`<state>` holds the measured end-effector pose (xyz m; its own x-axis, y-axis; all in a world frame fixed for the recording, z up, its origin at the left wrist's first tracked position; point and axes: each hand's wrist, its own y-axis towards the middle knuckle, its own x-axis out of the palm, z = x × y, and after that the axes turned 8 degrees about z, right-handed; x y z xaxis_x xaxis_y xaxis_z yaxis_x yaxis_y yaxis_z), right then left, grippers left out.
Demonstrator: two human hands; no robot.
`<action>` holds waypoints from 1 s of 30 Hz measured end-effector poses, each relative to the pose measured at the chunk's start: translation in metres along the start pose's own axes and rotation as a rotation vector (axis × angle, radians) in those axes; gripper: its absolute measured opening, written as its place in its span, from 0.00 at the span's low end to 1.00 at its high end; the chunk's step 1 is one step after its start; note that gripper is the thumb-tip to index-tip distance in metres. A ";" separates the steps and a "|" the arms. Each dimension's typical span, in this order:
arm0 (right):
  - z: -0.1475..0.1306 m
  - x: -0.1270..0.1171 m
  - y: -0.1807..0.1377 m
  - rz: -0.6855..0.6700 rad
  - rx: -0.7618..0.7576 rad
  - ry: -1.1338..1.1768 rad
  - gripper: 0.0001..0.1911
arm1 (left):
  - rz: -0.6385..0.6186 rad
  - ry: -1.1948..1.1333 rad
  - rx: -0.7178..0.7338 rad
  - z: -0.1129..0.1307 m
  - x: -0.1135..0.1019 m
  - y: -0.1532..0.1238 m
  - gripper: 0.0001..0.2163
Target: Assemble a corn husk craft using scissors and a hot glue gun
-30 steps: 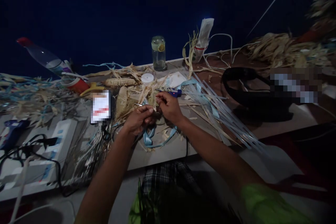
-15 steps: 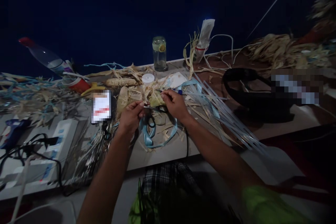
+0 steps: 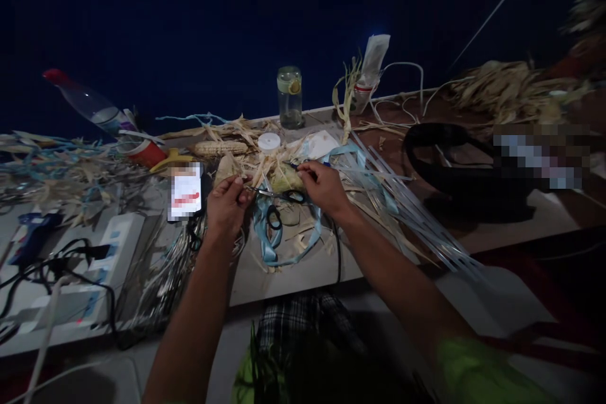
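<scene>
Dim view down onto a cluttered grey desk (image 3: 293, 271) against a dark blue wall. Both my bare forearms reach forward from the near edge and meet at the middle of the desk.

Between my hands lie scissors (image 3: 279, 197) with thin metal blades and glossy black loop handles. The blade tips point left and the loops sit right and near.

My left hand (image 3: 227, 202) is curled closed, with thumb and fingertips pinched together right at the blade tips. It is too dark to tell whether they grip the metal or a scrap of husk.

My right hand (image 3: 322, 186) is also closed, knuckles up and wrist bent. Its fingertips pinch something thin just beyond the far handle loop, and I cannot make out what.

Dry, papery corn husks (image 3: 265, 164), pale and frayed, are heaped just beyond my fingers. A satiny light blue ribbon (image 3: 267, 246) loops beneath the scissors, nearer to me.

Further off:
- a bumpy corn cob (image 3: 220, 148) to the far left
- a round white lid (image 3: 269, 141)
- an upright clear glass jar (image 3: 290, 98)

A fan of flat, pale blue strips (image 3: 402, 202) spreads to the right. A phone (image 3: 185, 190) lies just left of my left hand, and a white power strip (image 3: 113, 246) with black cables lies farther left.
</scene>
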<state>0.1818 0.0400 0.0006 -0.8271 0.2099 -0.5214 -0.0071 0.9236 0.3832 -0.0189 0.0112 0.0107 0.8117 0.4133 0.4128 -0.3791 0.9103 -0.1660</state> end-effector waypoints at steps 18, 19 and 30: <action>0.016 -0.020 0.003 -0.284 0.257 -0.598 0.25 | -0.040 0.026 -0.018 -0.009 0.004 -0.001 0.08; 0.017 -0.020 0.004 -0.274 0.281 -0.566 0.23 | -0.037 0.023 -0.022 -0.010 0.004 -0.001 0.08; 0.003 -0.032 0.016 -0.150 0.605 0.858 0.15 | -0.052 0.032 -0.033 -0.010 0.001 0.001 0.08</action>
<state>0.2095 0.0486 0.0212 -0.9626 0.0020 0.2711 -0.0562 0.9768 -0.2067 -0.0140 0.0126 0.0017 0.8438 0.3653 0.3932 -0.3213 0.9307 -0.1750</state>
